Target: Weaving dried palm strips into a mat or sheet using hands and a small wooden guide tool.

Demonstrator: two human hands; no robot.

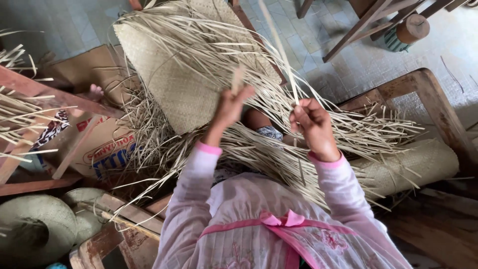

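Pale dried-leaf strips spray out from a half-woven mat that lies across the lap of a person in pink sleeves, and both hands are raised just above its loose fringe. At the near edge of the mat's woven part, the left hand pinches the end of a short strip between thumb and fingers, while to the right of the mat the right hand is closed around a long strip that runs up past the mat's top edge. Left of the mat lie a printed cardboard box and a woven hat, and to its right a rolled mat rests on a wooden chair.
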